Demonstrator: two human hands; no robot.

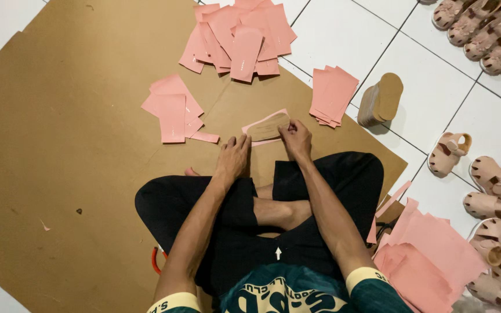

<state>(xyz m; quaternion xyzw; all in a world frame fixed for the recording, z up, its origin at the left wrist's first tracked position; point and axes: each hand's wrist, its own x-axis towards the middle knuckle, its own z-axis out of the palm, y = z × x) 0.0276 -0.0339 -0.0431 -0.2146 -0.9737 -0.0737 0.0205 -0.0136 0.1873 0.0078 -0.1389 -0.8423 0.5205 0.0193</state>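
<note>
At twelve o'clock from the crossed legs, the right hand [297, 139] pinches the tan insole [268, 127] lying on a pink paper sheet [257, 124]. The left hand [233, 156] rests flat, fingers loosely spread, on the cardboard [76, 145] just beside it. At three o'clock, sandals [494, 185] run off-frame.

five pink sheet piles [244, 35], one insole stack [381, 98]

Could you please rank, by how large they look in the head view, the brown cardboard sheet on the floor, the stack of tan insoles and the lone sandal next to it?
1. Brown cardboard sheet, by far the largest.
2. Stack of tan insoles.
3. Lone sandal, only slightly smaller than the stack, so that order is unsure.
</note>
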